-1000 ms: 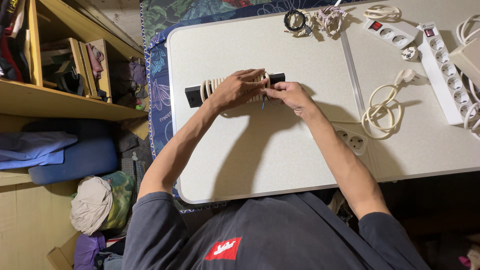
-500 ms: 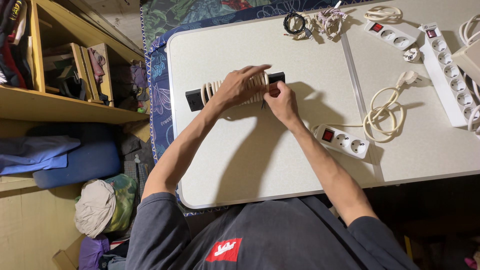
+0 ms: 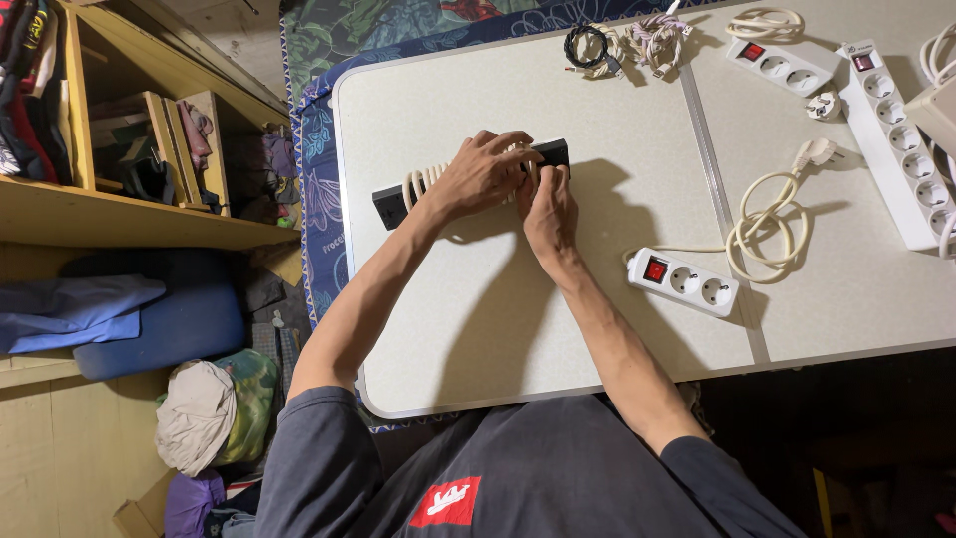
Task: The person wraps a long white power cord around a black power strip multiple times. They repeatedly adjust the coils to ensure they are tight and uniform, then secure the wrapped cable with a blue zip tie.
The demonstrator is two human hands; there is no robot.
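Both hands' fingers curled on black power strip [image 3: 390,202], pressing its cream cord [image 3: 420,180] coils

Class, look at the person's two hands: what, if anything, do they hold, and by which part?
Both hold a black power strip wrapped in cream cord: left hand over the coiled middle, right hand at the end by its fingertips.

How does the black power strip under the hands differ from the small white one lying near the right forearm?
The black power strip has its cream cord wound around its body; the white power strip has its cord lying in a loose coil beside it. Both hands hold the black one; the white one lies untouched. Both rest on the table.
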